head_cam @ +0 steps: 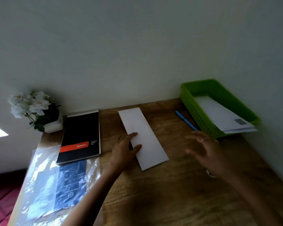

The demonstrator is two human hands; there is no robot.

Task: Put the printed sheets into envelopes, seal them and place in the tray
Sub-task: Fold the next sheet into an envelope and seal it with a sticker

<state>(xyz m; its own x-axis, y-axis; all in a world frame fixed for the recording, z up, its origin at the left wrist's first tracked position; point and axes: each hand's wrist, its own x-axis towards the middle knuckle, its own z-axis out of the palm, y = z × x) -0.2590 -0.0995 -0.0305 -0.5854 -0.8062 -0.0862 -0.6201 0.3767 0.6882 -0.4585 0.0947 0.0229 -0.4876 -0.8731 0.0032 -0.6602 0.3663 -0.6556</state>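
The white envelope lies flat in the middle of the wooden desk, nearer to the back edge, and it sits slanted to the desk edges. Your left hand rests on its left long edge, with the thumb and one finger stretched out flat on the paper — they press, they do not pinch. Your right hand hovers above the desk, just to the right of the envelope, with the fingers spread apart and holding nothing; it is blurred, so I cannot say more about it.

I cannot tell if a sheet is already inside or if the flap is sealed, because only a plain white face shows. If it is not sealed well, the flap may open when you lift it.

The green tray stands in the back right corner and already holds envelopes, which stick out over its front end. A new one put carelessly on top may slide off there.

The blue pen lies between the envelope and the tray — your right hand could knock it. On the left side, a black notepad, a plastic sleeve and a flower pot are well apart.
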